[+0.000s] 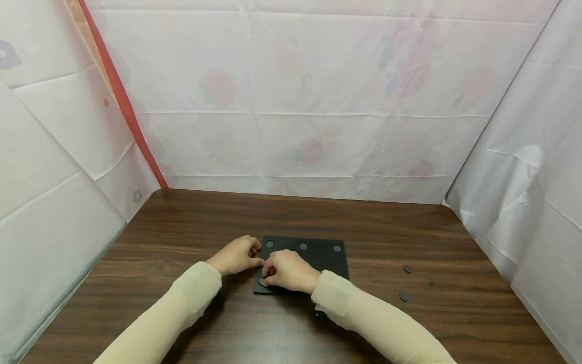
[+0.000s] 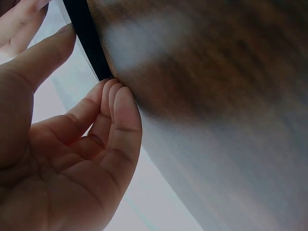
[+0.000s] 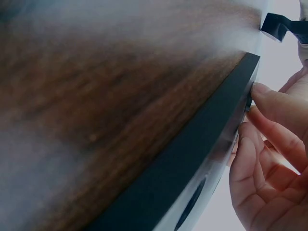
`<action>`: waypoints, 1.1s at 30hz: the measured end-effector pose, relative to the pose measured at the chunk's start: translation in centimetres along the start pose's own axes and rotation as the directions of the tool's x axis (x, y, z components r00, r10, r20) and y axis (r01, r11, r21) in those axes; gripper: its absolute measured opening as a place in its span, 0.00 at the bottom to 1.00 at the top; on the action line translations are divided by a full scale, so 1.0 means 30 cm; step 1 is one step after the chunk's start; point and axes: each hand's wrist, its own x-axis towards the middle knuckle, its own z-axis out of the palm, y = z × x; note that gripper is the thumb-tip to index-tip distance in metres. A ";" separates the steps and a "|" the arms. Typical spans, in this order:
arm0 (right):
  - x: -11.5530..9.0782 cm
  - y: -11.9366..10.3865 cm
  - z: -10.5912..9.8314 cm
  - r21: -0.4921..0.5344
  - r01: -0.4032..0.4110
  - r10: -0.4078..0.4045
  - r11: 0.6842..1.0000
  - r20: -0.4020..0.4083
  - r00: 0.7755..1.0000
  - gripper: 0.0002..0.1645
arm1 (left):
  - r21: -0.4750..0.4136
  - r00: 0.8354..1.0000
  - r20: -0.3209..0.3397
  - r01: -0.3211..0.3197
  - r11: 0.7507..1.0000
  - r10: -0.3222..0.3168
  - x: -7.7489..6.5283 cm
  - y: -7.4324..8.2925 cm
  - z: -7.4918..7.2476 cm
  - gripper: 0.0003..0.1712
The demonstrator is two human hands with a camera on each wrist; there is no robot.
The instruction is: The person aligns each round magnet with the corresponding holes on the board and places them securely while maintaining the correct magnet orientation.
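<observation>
At a black board (image 1: 329, 260), left fingers (image 2: 125, 113) touching (loosely bent), right fingers (image 1: 269, 267) curled — pinching a disc (image 1: 262, 281).

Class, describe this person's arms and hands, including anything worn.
The left hand and right hand are bare, without gloves. Long, pale cream sleeves cover both forearms, ending at the wrists in slightly greener cuffs. A small black item shows by the right cuff.

Brown wood-grain tabletop (image 1: 273, 331) is spreading across 6 o'clock | white back cloth (image 1: 318, 65) is hanging at 12 o'clock, showing faded pink prints (image 1: 219, 86) | red strip (image 1: 115, 83) is slanting down at 10 o'clock | white side cloth (image 1: 41, 146) is hanging at 9 o'clock | creased white curtain (image 1: 554, 202) is hanging at 3 o'clock
</observation>
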 end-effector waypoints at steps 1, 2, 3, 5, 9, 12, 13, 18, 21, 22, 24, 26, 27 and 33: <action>0.000 0.000 0.000 0.001 0.001 -0.001 1.000 0.003 1.000 0.05 | 0.000 1.000 0.000 0.000 1.000 0.000 0.000 -0.001 0.000 0.22; 0.001 0.000 0.001 0.002 0.003 -0.003 1.000 0.005 1.000 0.05 | 0.000 1.000 0.000 0.001 1.000 -0.001 0.000 0.000 0.000 0.22; 0.001 0.001 0.002 0.003 0.006 -0.006 1.000 0.006 1.000 0.06 | 0.000 1.000 0.000 0.002 1.000 -0.002 0.000 0.000 0.001 0.22; 0.001 0.001 0.003 0.006 0.011 -0.011 1.000 0.008 1.000 0.06 | 0.000 1.000 0.002 0.005 1.000 -0.005 -0.001 0.000 0.001 0.22; -0.001 0.000 0.003 -0.001 0.023 -0.023 1.000 0.008 1.000 0.07 | 0.004 1.000 0.003 0.002 1.000 -0.002 -0.004 0.002 0.000 0.22; -0.002 -0.003 0.002 -0.007 0.025 -0.025 1.000 0.007 1.000 0.07 | 0.008 1.000 -0.001 -0.007 1.000 0.007 -0.005 0.003 0.001 0.21; -0.002 -0.003 0.002 -0.008 0.024 -0.023 1.000 0.006 1.000 0.07 | 0.010 1.000 -0.003 -0.010 1.000 0.010 -0.005 0.003 0.001 0.21; -0.002 -0.006 0.004 -0.009 0.007 -0.007 1.000 0.007 1.000 0.07 | 0.010 1.000 -0.007 -0.015 1.000 0.015 -0.004 0.003 0.003 0.20; -0.002 -0.009 0.001 -0.009 0.003 -0.003 1.000 0.009 1.000 0.08 | 0.011 1.000 -0.005 -0.016 1.000 0.016 -0.004 0.002 0.003 0.19; -0.003 -0.009 0.000 -0.007 0.003 -0.003 1.000 0.010 1.000 0.08 | 0.011 1.000 -0.005 -0.016 1.000 0.016 -0.004 0.002 0.003 0.19; -0.004 -0.008 -0.002 -0.006 0.003 -0.003 1.000 0.014 1.000 0.08 | 0.010 1.000 -0.005 -0.015 1.000 0.016 -0.003 0.003 0.003 0.20; -0.005 -0.008 -0.004 -0.006 0.002 -0.002 1.000 0.015 1.000 0.08 | 0.014 1.000 -0.006 -0.020 1.000 0.020 -0.003 0.003 0.003 0.20; -0.005 -0.007 -0.004 -0.006 0.002 -0.002 1.000 0.015 1.000 0.08 | 0.012 1.000 -0.006 -0.018 1.000 0.018 -0.003 0.003 0.004 0.20; -0.003 -0.005 -0.004 -0.017 0.006 -0.006 1.000 0.010 1.000 0.07 | 0.008 1.000 -0.007 -0.007 1.000 0.007 0.000 0.001 0.001 0.21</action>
